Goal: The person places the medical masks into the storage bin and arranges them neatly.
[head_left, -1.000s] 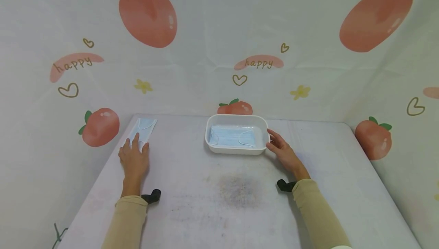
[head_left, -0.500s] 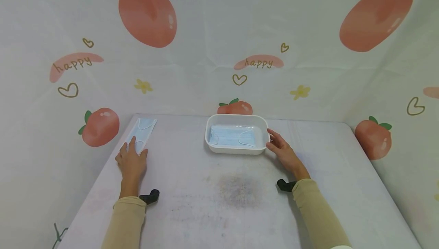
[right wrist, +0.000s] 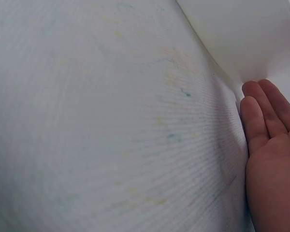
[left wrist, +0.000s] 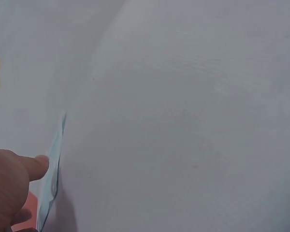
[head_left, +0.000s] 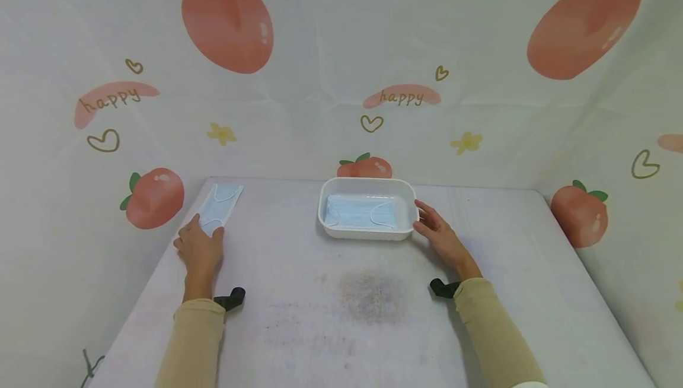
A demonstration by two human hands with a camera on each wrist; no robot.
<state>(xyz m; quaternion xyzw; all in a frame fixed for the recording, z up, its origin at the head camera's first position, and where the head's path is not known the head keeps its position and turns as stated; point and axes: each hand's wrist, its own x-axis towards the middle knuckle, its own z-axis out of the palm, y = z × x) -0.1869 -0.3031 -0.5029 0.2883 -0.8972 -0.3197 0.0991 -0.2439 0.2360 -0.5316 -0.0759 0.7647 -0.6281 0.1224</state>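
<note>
At the table's far left lies a light blue face mask (head_left: 222,199) with white ear loops. My left hand (head_left: 200,250) is over its near end, thumb and index finger apart; the hand hides that end. In the left wrist view the thumb (left wrist: 37,166) touches the mask (left wrist: 52,174), seen nearly edge-on. A white plastic tray (head_left: 368,235) stands at the back middle with another blue mask (head_left: 354,213) flat inside. My right hand (head_left: 445,242) rests against the tray's right side. In the right wrist view its fingers (right wrist: 273,108) lie nearly straight beside the tray wall (right wrist: 246,38).
The pale table (head_left: 299,293) bears a dark smudge (head_left: 373,296) in front of the tray. Behind it hangs a white cloth (head_left: 299,79) printed with fruit, hearts and flowers. A black wrist mount (head_left: 231,299) sticks out from the left sleeve, another black mount (head_left: 444,288) from the right.
My left hand has drawn back from the mask's middle to its near end, and its fingers have bent more. The masks, the tray and my right hand have stayed in place.
</note>
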